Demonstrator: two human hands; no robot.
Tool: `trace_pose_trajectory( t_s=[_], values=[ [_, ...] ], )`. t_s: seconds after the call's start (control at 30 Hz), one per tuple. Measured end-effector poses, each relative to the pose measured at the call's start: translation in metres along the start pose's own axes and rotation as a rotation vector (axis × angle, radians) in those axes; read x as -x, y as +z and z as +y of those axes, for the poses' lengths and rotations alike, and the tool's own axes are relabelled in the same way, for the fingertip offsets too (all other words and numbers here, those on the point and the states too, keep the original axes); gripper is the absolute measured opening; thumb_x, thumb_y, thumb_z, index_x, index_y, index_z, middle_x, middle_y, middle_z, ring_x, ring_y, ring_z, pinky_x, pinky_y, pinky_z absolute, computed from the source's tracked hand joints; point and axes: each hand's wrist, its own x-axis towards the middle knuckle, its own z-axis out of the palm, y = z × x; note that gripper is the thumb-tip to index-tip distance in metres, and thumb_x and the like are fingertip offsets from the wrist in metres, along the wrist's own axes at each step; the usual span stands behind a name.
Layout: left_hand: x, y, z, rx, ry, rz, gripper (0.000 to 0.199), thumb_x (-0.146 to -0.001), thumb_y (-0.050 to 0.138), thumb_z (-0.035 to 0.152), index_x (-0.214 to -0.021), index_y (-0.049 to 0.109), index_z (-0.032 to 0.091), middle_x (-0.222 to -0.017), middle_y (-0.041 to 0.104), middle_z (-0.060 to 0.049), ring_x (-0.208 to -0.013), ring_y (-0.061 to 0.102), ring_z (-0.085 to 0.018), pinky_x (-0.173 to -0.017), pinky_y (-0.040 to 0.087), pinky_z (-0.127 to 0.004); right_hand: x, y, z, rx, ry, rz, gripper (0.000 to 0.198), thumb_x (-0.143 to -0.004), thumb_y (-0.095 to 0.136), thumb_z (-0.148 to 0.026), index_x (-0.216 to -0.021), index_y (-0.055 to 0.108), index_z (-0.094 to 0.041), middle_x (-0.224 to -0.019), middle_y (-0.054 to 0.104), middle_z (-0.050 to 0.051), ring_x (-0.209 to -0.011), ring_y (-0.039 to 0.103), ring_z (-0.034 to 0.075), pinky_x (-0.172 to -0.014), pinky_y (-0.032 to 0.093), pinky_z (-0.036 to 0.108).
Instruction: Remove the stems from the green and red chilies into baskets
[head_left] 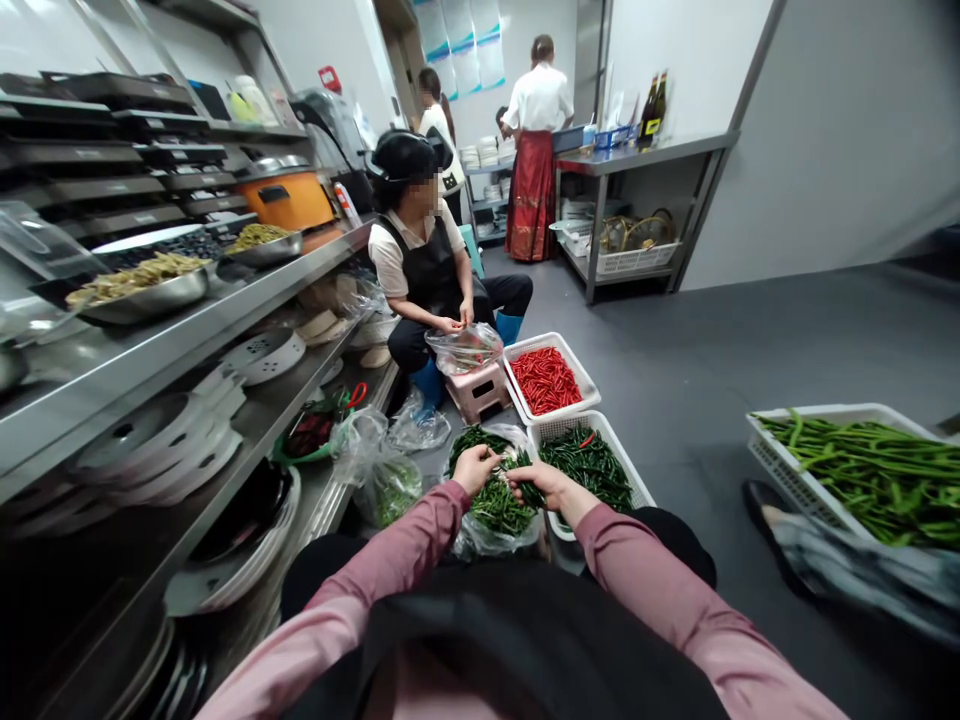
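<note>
My right hand (546,484) is closed around a small bunch of green chili peppers (529,488). Close beside it, my left hand (475,470) is pinched, its fingertips near the stem ends of the bunch; what they grip is too small to make out. Beneath both hands is an open clear plastic bag (491,540) full of green chilies (501,508). A white basket (641,490) of dark green chilies, with one red one among them, stands right of my right hand. Behind it sits a white basket (592,396) of red chilies (544,380).
A seated co-worker (427,250) handles a bag on a pink stool (480,392). Steel shelving (300,300) with pans and bowls runs along the left. At right, a white basket (892,412) holds long green peppers (870,470). Two people stand near a steel table (637,155) at the back.
</note>
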Motion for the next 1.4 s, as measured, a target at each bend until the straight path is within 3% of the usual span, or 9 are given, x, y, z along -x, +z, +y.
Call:
trace_pose_trajectory(
  t_s=[0.1,0.23,0.5,0.67,0.87,0.97,1.1,1.27,1.4],
  values=[
    [-0.005,0.003,-0.001,0.018,-0.057,0.067,0.023,-0.084,0.059,0.035,-0.072,0.053,0.016,-0.053,0.042,0.005,-0.042,0.030,-0.006,-0.040,0.018,-0.021,-0.005,0.000,0.001,-0.061,0.063,0.083,0.017,-0.076,0.065,-0.018,-0.061,0.057,-0.015,-0.050,0.053,0.002,-0.044,0.050,0.010,-0.046,0.043,0.022],
    [-0.004,0.007,0.013,0.229,-0.230,0.030,0.040,-0.095,0.042,0.049,-0.088,0.057,0.012,-0.054,0.041,0.006,-0.035,0.028,-0.004,-0.037,0.013,-0.019,-0.007,0.001,-0.003,-0.156,-0.031,0.181,0.010,-0.072,0.067,-0.014,-0.066,0.059,-0.014,-0.051,0.056,0.001,-0.045,0.051,0.009,-0.046,0.044,0.021],
    [-0.013,0.022,0.026,0.346,-0.117,0.163,0.045,-0.095,0.046,0.049,-0.103,0.065,0.010,-0.060,0.050,0.003,-0.036,0.034,-0.003,-0.037,0.024,-0.017,-0.015,0.013,-0.005,-0.234,-0.114,0.117,0.028,-0.066,0.074,-0.015,-0.093,0.065,-0.014,-0.071,0.069,0.004,-0.056,0.060,0.012,-0.049,0.044,0.022],
    [-0.006,0.036,0.019,0.297,-0.067,0.110,0.038,-0.096,0.047,0.044,-0.107,0.064,0.011,-0.063,0.055,0.001,-0.042,0.043,-0.006,-0.043,0.034,-0.019,-0.016,0.021,-0.006,-0.216,-0.135,0.172,0.023,-0.064,0.077,-0.017,-0.082,0.062,-0.014,-0.058,0.061,-0.001,-0.053,0.056,0.012,-0.050,0.046,0.024],
    [-0.015,0.008,0.031,0.496,-0.168,0.153,0.026,-0.095,0.050,0.041,-0.096,0.053,0.016,-0.055,0.042,0.008,-0.037,0.030,-0.003,-0.037,0.017,-0.016,-0.011,0.016,-0.014,-0.190,-0.167,0.158,0.010,-0.066,0.070,-0.013,-0.071,0.060,-0.013,-0.059,0.062,0.000,-0.048,0.051,0.008,-0.049,0.045,0.022],
    [-0.011,-0.007,0.032,0.502,-0.297,-0.004,0.028,-0.090,0.057,0.041,-0.081,0.051,0.015,-0.053,0.039,0.008,-0.037,0.024,-0.002,-0.036,0.012,-0.016,-0.009,0.012,-0.016,-0.181,-0.155,0.127,0.012,-0.066,0.071,-0.014,-0.069,0.059,-0.013,-0.057,0.060,0.000,-0.048,0.051,0.007,-0.049,0.045,0.021],
    [0.003,-0.003,0.023,0.427,-0.232,-0.184,0.034,-0.081,0.069,0.039,-0.069,0.046,0.017,-0.053,0.039,0.007,-0.038,0.024,-0.002,-0.038,0.009,-0.017,-0.012,0.009,-0.013,-0.121,-0.140,0.113,0.014,-0.062,0.072,-0.015,-0.071,0.061,-0.014,-0.056,0.060,-0.002,-0.047,0.051,0.008,-0.047,0.044,0.021],
    [0.007,0.005,0.005,0.075,-0.097,-0.033,0.037,-0.078,0.067,0.036,-0.060,0.040,0.019,-0.047,0.034,0.008,-0.039,0.025,-0.005,-0.042,0.014,-0.020,-0.013,0.007,-0.002,-0.015,-0.080,0.168,0.012,-0.059,0.070,-0.014,-0.066,0.060,-0.015,-0.054,0.058,-0.002,-0.045,0.050,0.009,-0.046,0.044,0.023],
    [0.001,0.001,-0.011,-0.481,0.180,0.122,0.027,-0.077,0.064,0.029,-0.057,0.049,0.018,-0.056,0.049,0.002,-0.058,0.049,-0.012,-0.053,0.030,-0.023,-0.012,0.003,0.008,0.081,-0.027,0.157,0.007,-0.058,0.065,-0.011,-0.059,0.059,-0.016,-0.052,0.057,0.000,-0.046,0.049,0.010,-0.047,0.042,0.023]
  ],
)
